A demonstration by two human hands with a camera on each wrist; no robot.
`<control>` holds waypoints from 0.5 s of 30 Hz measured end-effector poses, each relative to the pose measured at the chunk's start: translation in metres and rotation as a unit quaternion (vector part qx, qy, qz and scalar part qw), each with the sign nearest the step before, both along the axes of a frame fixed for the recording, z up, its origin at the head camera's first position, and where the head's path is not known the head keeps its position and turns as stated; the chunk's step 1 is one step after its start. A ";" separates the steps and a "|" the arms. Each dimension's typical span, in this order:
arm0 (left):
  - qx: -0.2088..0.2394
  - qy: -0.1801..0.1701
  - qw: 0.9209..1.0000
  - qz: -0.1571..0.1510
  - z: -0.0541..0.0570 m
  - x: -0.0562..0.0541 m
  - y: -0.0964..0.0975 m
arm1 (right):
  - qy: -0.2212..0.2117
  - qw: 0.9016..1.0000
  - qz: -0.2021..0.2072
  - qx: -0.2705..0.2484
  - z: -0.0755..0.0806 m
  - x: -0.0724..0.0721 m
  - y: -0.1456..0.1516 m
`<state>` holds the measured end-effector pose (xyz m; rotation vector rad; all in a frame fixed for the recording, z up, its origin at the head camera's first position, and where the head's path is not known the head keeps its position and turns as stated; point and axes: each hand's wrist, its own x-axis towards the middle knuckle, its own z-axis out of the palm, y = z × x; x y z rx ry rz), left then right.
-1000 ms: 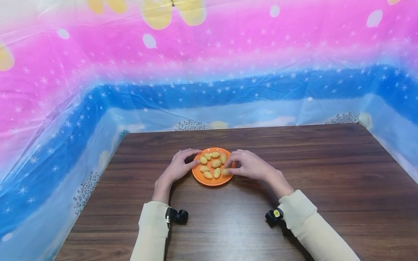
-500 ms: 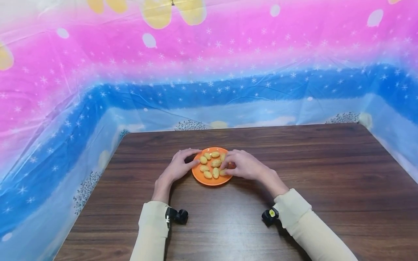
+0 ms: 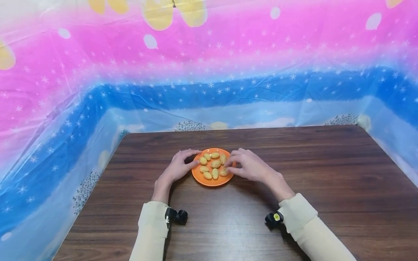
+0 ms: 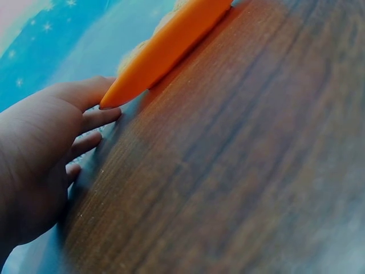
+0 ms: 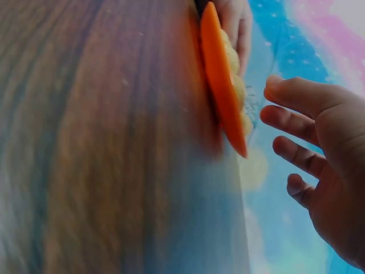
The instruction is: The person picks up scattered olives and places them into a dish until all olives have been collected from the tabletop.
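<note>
An orange plate (image 3: 210, 182) holds several yellowish peanuts in their shells, one in the middle (image 3: 216, 164) and the others mostly in a ring round it. My left hand (image 3: 177, 165) holds the plate's left rim, its thumb over the edge and index finger along the far side; the left wrist view shows the thumb (image 4: 88, 91) at the rim. My right hand (image 3: 249, 165) is over the plate's right side, fingertips beside a peanut (image 3: 224, 172) at the near right. In the right wrist view its fingers (image 5: 296, 154) are spread, with nothing between them.
The plate rests on a dark wood-grain table (image 3: 294, 156), toward its far side. Behind and beside the table hangs a pink and blue patterned cloth (image 3: 209, 90). Each sleeve cuff carries a small black camera (image 3: 273, 219).
My right hand reached left over the plate, then drew back right, and its fingers have parted from the near-right peanut. The neighbouring peanut sits slightly farther left. The left hand stayed in place.
</note>
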<state>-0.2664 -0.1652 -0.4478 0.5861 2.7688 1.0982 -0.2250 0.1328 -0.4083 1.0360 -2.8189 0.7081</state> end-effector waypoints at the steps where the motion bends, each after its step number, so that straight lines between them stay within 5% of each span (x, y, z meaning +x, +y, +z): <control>1: 0.001 -0.001 1.000 0.001 0.000 0.000 0.000 | 0.003 1.000 -0.002 -0.005 0.001 0.001 0.002; 15: 0.001 -0.017 1.000 0.010 0.012 0.006 -0.004 | -0.014 0.997 -0.060 -0.039 0.009 0.003 0.043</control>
